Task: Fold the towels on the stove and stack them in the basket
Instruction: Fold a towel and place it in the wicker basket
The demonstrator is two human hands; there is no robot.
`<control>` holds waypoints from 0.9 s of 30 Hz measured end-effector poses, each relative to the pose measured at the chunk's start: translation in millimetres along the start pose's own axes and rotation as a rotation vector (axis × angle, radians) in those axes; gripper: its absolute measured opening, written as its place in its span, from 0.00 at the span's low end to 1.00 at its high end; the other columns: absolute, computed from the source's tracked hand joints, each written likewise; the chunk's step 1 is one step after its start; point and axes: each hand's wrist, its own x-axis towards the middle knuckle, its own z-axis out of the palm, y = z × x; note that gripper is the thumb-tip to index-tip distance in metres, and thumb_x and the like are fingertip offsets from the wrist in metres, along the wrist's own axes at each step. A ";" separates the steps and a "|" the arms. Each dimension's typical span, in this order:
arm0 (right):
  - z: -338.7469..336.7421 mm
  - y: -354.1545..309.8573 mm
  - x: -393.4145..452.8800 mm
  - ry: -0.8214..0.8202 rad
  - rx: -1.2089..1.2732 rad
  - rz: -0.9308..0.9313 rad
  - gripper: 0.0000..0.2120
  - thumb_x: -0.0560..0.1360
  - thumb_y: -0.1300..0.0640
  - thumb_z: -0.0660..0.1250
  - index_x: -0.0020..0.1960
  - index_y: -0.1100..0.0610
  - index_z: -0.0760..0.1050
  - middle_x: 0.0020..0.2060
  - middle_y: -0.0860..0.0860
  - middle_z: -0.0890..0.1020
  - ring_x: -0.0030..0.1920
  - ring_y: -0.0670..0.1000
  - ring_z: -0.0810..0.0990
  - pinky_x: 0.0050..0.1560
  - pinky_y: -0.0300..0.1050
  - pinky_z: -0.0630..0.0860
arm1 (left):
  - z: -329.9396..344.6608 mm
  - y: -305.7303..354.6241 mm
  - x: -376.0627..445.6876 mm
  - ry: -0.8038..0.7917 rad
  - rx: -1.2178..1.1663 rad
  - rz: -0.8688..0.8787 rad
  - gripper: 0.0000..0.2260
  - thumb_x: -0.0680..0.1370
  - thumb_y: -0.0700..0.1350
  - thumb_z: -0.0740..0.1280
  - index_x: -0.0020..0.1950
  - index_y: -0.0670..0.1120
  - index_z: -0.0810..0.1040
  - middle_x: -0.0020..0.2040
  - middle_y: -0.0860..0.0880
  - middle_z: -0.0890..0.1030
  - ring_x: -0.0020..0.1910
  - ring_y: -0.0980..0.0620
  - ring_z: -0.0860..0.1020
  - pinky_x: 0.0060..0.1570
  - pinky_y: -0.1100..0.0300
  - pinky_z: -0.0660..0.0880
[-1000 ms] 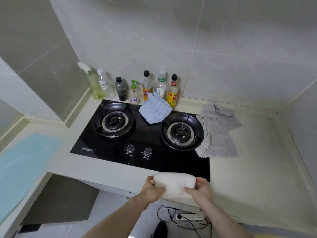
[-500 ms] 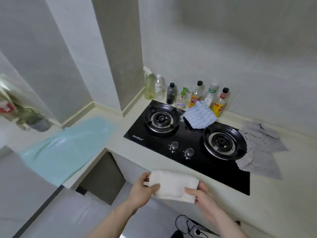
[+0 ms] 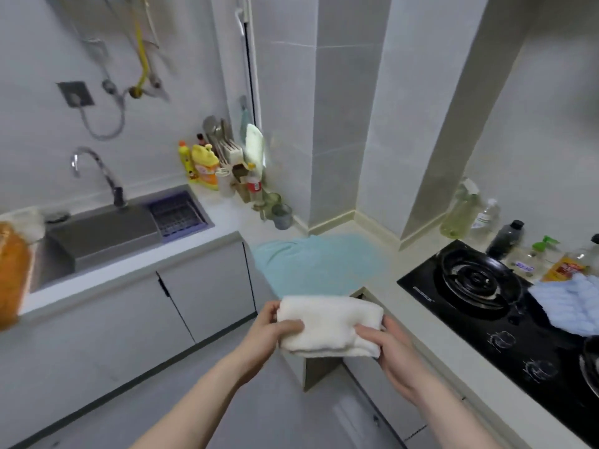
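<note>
A folded white towel (image 3: 329,324) is held in the air in front of me, off the counter's edge. My left hand (image 3: 275,328) grips its left end with the thumb on top. My right hand (image 3: 389,346) grips its right end the same way. On the black stove (image 3: 505,322) at the right lies a blue striped towel (image 3: 567,303), cut off by the frame edge. An orange woven thing (image 3: 11,280), perhaps the basket, shows blurred at the far left edge.
A light blue cloth (image 3: 321,264) is spread on the corner counter. The sink (image 3: 103,234) with its tap sits to the left, with detergent bottles (image 3: 202,166) behind it. Several bottles (image 3: 486,218) line the wall behind the stove. Cabinet doors and grey floor are below.
The view has swung left, away from the stove toward the sink. Both hands have carried the folded white towel leftward, off the counter. The grey towel has dropped out of view.
</note>
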 end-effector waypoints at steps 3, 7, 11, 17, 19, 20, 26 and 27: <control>60.9 -6.7 15.1 -0.098 -0.063 -0.013 0.17 0.76 0.69 0.68 0.64 0.61 0.77 0.55 0.58 0.86 0.58 0.60 0.84 0.60 0.55 0.79 | -54.2 12.2 -23.7 0.102 -0.035 0.038 0.26 0.65 0.47 0.75 0.62 0.45 0.74 0.56 0.46 0.83 0.50 0.53 0.84 0.47 0.59 0.78; 135.0 -14.5 35.4 -0.220 -0.155 -0.026 0.23 0.68 0.60 0.74 0.62 0.59 0.79 0.54 0.57 0.86 0.57 0.59 0.85 0.59 0.55 0.80 | -118.1 19.1 -45.5 0.240 -0.064 0.101 0.26 0.69 0.50 0.74 0.64 0.48 0.71 0.54 0.50 0.86 0.54 0.52 0.84 0.59 0.51 0.79; 202.8 -18.8 61.1 -0.347 -0.249 -0.029 0.25 0.65 0.57 0.74 0.62 0.57 0.80 0.52 0.55 0.87 0.55 0.57 0.86 0.60 0.54 0.80 | -178.5 24.4 -57.1 0.383 -0.094 0.118 0.24 0.73 0.50 0.74 0.64 0.49 0.68 0.53 0.49 0.87 0.54 0.45 0.85 0.62 0.43 0.78; 301.1 -9.1 112.4 -0.571 -0.358 -0.007 0.17 0.73 0.60 0.76 0.61 0.55 0.79 0.51 0.54 0.88 0.49 0.51 0.87 0.46 0.41 0.79 | -268.4 29.9 -61.4 0.592 -0.147 0.085 0.17 0.79 0.42 0.72 0.63 0.46 0.68 0.50 0.47 0.87 0.53 0.42 0.85 0.62 0.42 0.77; 333.0 -2.8 133.6 -0.627 -0.382 -0.005 0.15 0.77 0.61 0.73 0.62 0.55 0.78 0.50 0.54 0.88 0.50 0.53 0.87 0.50 0.45 0.80 | -297.8 33.9 -60.8 0.649 -0.148 0.065 0.18 0.79 0.42 0.72 0.63 0.46 0.68 0.50 0.46 0.87 0.53 0.42 0.85 0.63 0.43 0.77; 349.2 -0.9 143.0 -0.652 -0.395 -0.003 0.15 0.77 0.61 0.73 0.63 0.55 0.78 0.51 0.55 0.88 0.52 0.56 0.87 0.54 0.48 0.80 | -312.2 36.3 -59.3 0.679 -0.151 0.055 0.18 0.79 0.42 0.72 0.63 0.46 0.68 0.49 0.45 0.87 0.53 0.41 0.85 0.63 0.43 0.77; 446.2 -6.1 205.4 -0.767 -0.427 -0.007 0.16 0.77 0.61 0.74 0.63 0.56 0.77 0.50 0.55 0.88 0.48 0.54 0.87 0.44 0.43 0.79 | -393.9 67.3 -34.1 0.809 -0.116 0.056 0.16 0.80 0.40 0.71 0.62 0.45 0.67 0.49 0.44 0.87 0.52 0.42 0.85 0.58 0.46 0.80; 457.2 -7.6 212.9 -0.777 -0.438 -0.010 0.16 0.76 0.61 0.74 0.63 0.57 0.77 0.50 0.55 0.88 0.47 0.54 0.87 0.43 0.42 0.79 | -402.6 71.5 -31.8 0.818 -0.102 0.056 0.16 0.80 0.41 0.71 0.62 0.46 0.67 0.49 0.45 0.87 0.52 0.42 0.85 0.59 0.46 0.80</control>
